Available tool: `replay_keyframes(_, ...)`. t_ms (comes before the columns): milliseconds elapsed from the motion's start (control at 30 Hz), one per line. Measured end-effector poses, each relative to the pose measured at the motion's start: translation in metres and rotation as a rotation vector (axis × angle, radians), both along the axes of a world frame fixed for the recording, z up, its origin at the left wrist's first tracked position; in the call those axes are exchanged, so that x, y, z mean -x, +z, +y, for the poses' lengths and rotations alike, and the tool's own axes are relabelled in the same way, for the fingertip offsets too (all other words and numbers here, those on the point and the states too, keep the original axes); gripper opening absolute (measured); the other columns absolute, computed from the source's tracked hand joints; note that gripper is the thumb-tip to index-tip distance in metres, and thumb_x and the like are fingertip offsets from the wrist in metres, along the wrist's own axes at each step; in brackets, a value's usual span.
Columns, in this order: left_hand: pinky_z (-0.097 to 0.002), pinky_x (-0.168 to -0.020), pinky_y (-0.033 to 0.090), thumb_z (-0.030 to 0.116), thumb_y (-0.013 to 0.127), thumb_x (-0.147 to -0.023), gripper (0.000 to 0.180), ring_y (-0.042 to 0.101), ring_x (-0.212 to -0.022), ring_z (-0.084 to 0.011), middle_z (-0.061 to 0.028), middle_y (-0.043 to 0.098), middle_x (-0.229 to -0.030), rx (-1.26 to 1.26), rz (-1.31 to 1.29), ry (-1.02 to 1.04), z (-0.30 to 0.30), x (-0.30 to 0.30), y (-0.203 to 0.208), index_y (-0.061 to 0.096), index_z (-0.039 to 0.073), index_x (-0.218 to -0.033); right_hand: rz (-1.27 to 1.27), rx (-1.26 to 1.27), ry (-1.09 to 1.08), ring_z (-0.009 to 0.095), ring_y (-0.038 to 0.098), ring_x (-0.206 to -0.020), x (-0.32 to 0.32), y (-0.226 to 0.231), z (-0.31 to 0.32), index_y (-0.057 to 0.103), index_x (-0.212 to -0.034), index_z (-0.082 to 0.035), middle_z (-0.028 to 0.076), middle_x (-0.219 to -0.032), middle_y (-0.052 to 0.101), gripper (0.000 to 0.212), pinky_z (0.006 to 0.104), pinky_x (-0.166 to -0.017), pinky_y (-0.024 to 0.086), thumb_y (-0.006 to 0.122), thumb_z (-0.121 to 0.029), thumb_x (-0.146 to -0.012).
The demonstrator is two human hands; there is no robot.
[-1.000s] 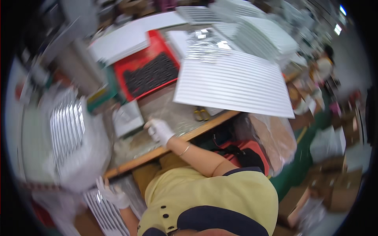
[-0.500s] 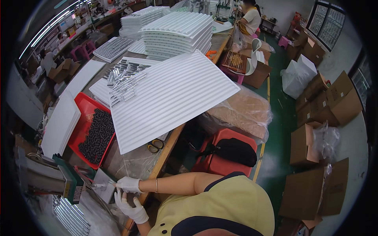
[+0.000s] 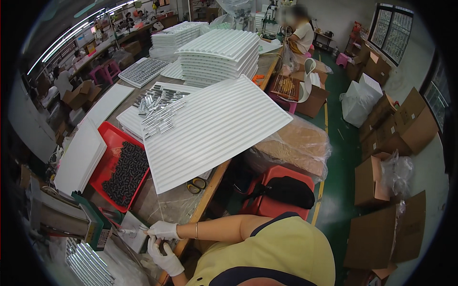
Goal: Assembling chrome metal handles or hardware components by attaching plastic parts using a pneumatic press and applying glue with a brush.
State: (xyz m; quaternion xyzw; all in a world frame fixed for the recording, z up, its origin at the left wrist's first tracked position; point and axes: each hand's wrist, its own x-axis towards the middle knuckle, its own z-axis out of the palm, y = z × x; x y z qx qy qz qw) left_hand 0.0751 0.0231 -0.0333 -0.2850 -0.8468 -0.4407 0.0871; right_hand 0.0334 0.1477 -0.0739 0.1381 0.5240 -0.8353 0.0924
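My right hand [image 3: 164,230], in a white glove with a gold-coloured bangle above it, reaches to a small pale plate [image 3: 134,232] beside a green and grey bench machine [image 3: 90,219]. Its fingertips are pinched together; whatever lies between them is too small to make out. Just below, my left hand [image 3: 167,260], also gloved, has its thumb apart from its bent fingers, and its fingertips come close to the right hand's. A small silvery fitting [image 3: 127,231] sits on the plate by the machine. Shiny metal tubes [image 3: 88,262] lie in clear plastic near the machine's base.
A red tray [image 3: 106,178] of black ribbed pieces stands beyond the machine. A large ribbed white sheet [image 3: 214,128] carries silver tubes [image 3: 162,112]. Scissors [image 3: 195,186] lie by the table edge. A red stool [image 3: 291,190] holds a black bag; cardboard boxes [image 3: 372,181] line the right wall.
The whole view has shifted slightly down and right. My left hand's fingers have drawn in from a wider spread; my right hand stays at the plate with its fingertips together.
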Motion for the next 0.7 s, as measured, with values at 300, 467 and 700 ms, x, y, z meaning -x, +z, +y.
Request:
replay_keyframes(300,-0.0333,-0.085,0.042,0.003,0.053,-0.085,0.011,0.054,-0.092,-0.024,-0.0128,0.056,-0.1,-0.129,0.062,0.103,-0.006,-0.002,-0.008,0.058,-0.003,-0.093,0.264,-0.306,-0.151,0.014,0.05,-0.056,-0.005,0.009,0.01,0.061,-0.074,-0.003,0.004,-0.06,0.055,0.04,0.0284,-0.052,0.039,0.055,-0.04,-0.088)
replay_keyframes(467,-0.0339,-0.07,0.042,0.002,0.052,-0.084,0.007,0.051,-0.074,-0.025,-0.0121,0.052,-0.08,-0.086,-0.043,0.002,-0.006,0.006,-0.013,0.053,-0.003,-0.078,0.396,-0.348,-0.547,0.014,0.055,-0.071,-0.038,0.024,0.019,0.06,-0.08,0.001,0.007,-0.073,0.06,0.025,0.0274,-0.07,0.044,0.056,-0.022,-0.09)
replay_keyframes(700,-0.0311,-0.066,0.042,0.008,0.054,-0.086,0.015,0.051,-0.069,-0.0205,-0.0105,0.053,-0.073,0.072,-0.118,-0.074,-0.002,0.012,-0.015,0.054,-0.003,-0.077,0.447,-0.669,-0.69,0.026,0.062,-0.084,-0.08,0.035,0.036,0.055,-0.104,-0.001,0.015,-0.092,0.063,0.024,0.0324,-0.075,0.047,0.055,-0.021,-0.09)
